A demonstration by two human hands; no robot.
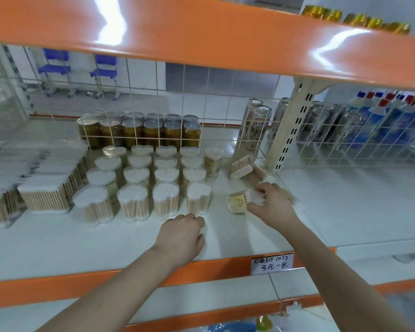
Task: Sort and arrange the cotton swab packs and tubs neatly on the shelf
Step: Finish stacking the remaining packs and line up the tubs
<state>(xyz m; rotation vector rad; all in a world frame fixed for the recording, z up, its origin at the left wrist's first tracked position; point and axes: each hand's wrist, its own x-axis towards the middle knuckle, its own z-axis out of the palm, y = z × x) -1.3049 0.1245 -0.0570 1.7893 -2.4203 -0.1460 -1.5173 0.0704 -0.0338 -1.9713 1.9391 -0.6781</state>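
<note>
Looking down at the white shelf (237, 238), I see my right hand (270, 202) curled around a tipped-over tub of cotton swabs (240, 202), the fingers wrapped over its white swab end while the yellowish printed body lies on the shelf pointing left. My left hand (182, 236) rests knuckles-up on the shelf near the front, fingers loosely curled and holding nothing, just in front of the block of upright tubs (153, 178). Those tubs stand in tidy rows, swab heads up. One printed tub (213, 162) stands alone at the right end of the block. Beyond my right hand, a flat swab pack (242, 167) lies tilted, with a loose bundle of swabs (256, 174) touching it. Stacked flat swab packs (43, 188) fill the left side of the shelf. Behind the wire grid (153, 109) stand golden cans (139, 130) and, further right, tall beer cans (256, 125). A handwritten price tag (270, 263) hangs on the orange shelf edge.
</note>
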